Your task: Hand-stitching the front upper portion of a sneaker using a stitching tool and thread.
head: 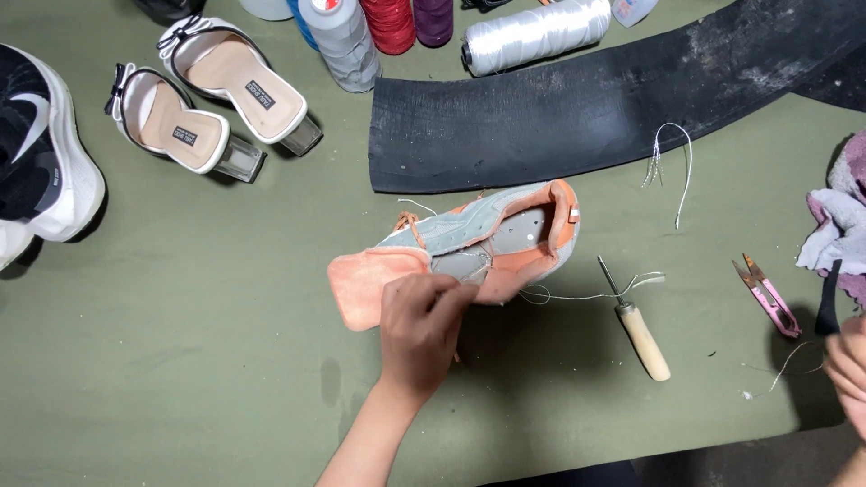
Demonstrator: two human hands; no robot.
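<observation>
One left hand pinches the grey-and-orange shoe; right hand holds thread.

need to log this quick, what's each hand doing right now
Left hand: closed on the edge of the grey and orange shoe.
Right hand: mostly out of frame, grip cannot be told.

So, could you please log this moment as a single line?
left hand: grip on grey-orange shoe | right hand: holds dark strip, frame edge | awl, pink snips: on table
</observation>
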